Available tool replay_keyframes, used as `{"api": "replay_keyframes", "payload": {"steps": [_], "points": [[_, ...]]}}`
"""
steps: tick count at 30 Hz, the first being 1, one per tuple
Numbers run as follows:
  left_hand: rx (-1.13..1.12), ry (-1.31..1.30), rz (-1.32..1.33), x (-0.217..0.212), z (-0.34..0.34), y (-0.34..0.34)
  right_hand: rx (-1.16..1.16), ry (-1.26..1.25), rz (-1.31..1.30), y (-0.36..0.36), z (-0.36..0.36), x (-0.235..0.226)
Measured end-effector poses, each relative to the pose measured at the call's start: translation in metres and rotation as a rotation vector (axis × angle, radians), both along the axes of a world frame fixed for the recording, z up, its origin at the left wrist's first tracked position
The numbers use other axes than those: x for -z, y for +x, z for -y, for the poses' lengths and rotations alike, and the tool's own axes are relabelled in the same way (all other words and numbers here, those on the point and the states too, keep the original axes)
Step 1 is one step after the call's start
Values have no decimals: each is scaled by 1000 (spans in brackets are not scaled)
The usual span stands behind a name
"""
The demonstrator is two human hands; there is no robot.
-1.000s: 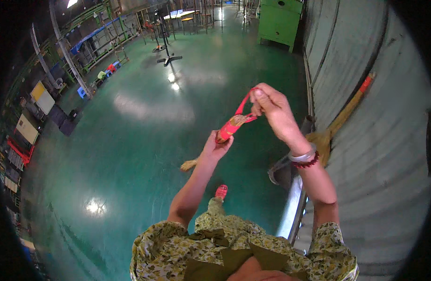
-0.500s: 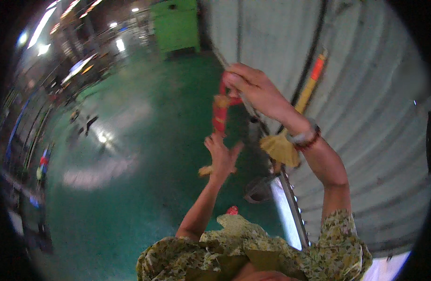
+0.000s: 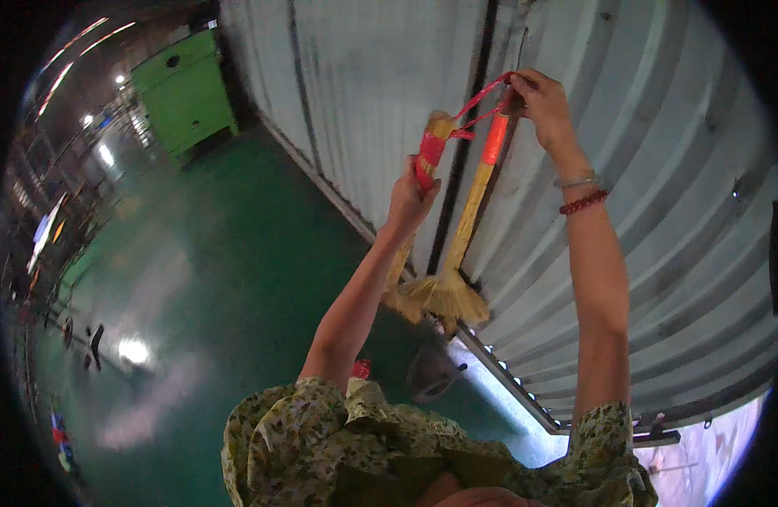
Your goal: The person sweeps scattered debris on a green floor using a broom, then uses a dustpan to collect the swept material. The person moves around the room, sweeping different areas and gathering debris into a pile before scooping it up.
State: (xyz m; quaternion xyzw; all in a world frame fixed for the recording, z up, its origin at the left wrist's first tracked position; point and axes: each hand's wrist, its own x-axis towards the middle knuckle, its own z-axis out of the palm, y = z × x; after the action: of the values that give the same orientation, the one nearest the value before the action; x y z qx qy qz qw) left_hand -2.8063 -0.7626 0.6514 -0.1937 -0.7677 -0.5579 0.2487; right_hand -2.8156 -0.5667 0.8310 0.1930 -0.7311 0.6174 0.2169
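My left hand (image 3: 412, 196) is wrapped round the red-bound handle of a straw broom (image 3: 431, 152), held upright in front of the wall. From the top of that handle runs a loop of red cord (image 3: 483, 95). My right hand (image 3: 543, 106) pinches the far end of this loop, higher up against the wall. Just below my right hand is the orange-red handle end of a second straw broom (image 3: 471, 215), which is upright along the wall with its fan-shaped bristles down. The first broom's bristles show partly behind my left forearm, beside the second's.
A pale corrugated metal wall (image 3: 659, 211) fills the right side. At its foot sits a dark, dustpan-like object (image 3: 431, 373) on the green floor (image 3: 237, 296). A green cabinet (image 3: 186, 89) stands at the far left of the wall. Blurred racks and rods line the left.
My view has swung right toward the wall. My left hand has brought the broom up close to the wall, and my right hand has drawn the red cord loop out taut, up and right.
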Motion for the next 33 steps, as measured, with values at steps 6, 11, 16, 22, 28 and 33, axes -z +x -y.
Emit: {"api": "replay_keyframes", "payload": {"steps": [6, 11, 16, 22, 28, 33], "points": [[218, -76, -18, 9, -28, -147, 353, -23, 57, -101, -21, -7], [495, 25, 106, 21, -74, -210, 820, 229, -39, -166, -60, 18], [606, 0, 156, 54, -89, -252, 1125, 703, -197, -190, -67, 51], [696, -102, 1, 81, -40, -225, 1113, 738, 25, -134, 7, 64], [760, -44, 172, 120, -67, -265, 1037, 1027, -4, -42, 9, 66], [483, -257, 51, 146, -51, -236, 997, 1088, 122, 188, 2, 124]]}}
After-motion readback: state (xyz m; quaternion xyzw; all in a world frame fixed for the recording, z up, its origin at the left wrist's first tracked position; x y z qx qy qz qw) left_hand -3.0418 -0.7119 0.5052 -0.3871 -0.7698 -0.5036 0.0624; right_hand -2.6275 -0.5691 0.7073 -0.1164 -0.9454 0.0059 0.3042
